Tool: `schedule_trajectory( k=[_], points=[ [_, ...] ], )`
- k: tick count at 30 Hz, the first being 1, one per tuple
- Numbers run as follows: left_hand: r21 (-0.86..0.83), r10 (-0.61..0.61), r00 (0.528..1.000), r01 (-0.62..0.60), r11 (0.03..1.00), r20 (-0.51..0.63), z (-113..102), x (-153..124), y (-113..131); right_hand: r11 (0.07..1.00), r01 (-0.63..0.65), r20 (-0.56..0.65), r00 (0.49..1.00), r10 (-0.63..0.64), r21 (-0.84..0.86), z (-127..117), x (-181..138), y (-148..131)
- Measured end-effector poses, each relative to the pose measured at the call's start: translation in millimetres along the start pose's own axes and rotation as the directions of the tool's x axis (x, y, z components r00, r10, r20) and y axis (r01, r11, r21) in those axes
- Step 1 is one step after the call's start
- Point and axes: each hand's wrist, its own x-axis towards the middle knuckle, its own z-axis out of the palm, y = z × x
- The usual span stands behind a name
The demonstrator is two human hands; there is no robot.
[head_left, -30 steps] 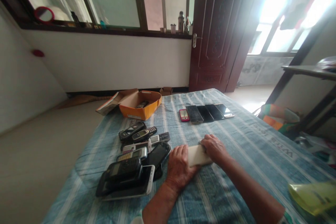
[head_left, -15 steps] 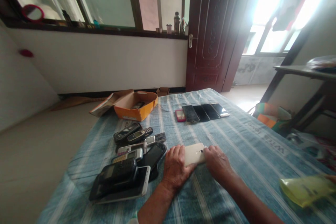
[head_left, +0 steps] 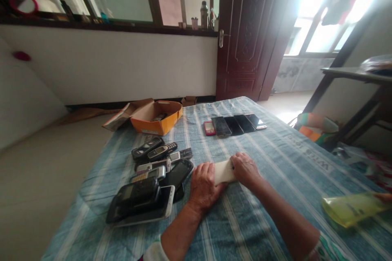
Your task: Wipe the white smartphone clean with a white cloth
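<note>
A white smartphone [head_left: 223, 171] lies back side up between my two hands. My left hand [head_left: 203, 181] is wrapped round its left end, thumb along the near edge. Over the right end, by the camera, rests my right hand [head_left: 245, 169] with its fingers curled in; whatever they may pinch is hidden. Left of my hands lies a pile of old phones: a large white-edged phone [head_left: 168, 204] under a black device [head_left: 137, 193], a dark touchscreen phone [head_left: 180, 172], and several keypad phones, one a black keypad phone [head_left: 162, 151].
An open orange box [head_left: 167, 124] with something dark inside stands at the far left of the striped cloth [head_left: 266, 195]. Dark-screened phones [head_left: 235, 125] lie in a row beside a pink-edged item [head_left: 210, 128]. A yellow translucent pouch [head_left: 352, 208] is at the right, fingers at its edge.
My right hand has moved left and away from me over the phone's right end, covering more of it. A white bit by its fingers is out of sight. The view has tipped down slightly.
</note>
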Motion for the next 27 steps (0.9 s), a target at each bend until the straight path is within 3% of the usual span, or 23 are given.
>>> schedule_trajectory(
  k=[13, 21, 27],
  points=[
    [-0.032, -0.02, 1.0, 0.019, 0.999, -0.024, 2.4, -0.3, 3.5, 1.0, 0.016, -0.013, 1.0, -0.017, -0.026, 11.5, -66.7, 0.7],
    [-0.02, -0.006, 0.999, 0.005, 1.0, -0.041, 3.0, -0.3, 2.7, 0.999, -0.008, -0.094, 0.995, 0.012, 0.048, 6.9, -60.4, 12.8],
    [-0.007, -0.005, 0.999, 0.005, 1.0, -0.042, 1.4, 0.8, 4.0, 0.999, 0.045, -0.114, 0.992, -0.048, -0.028, 16.4, -66.7, -8.3]
  ],
)
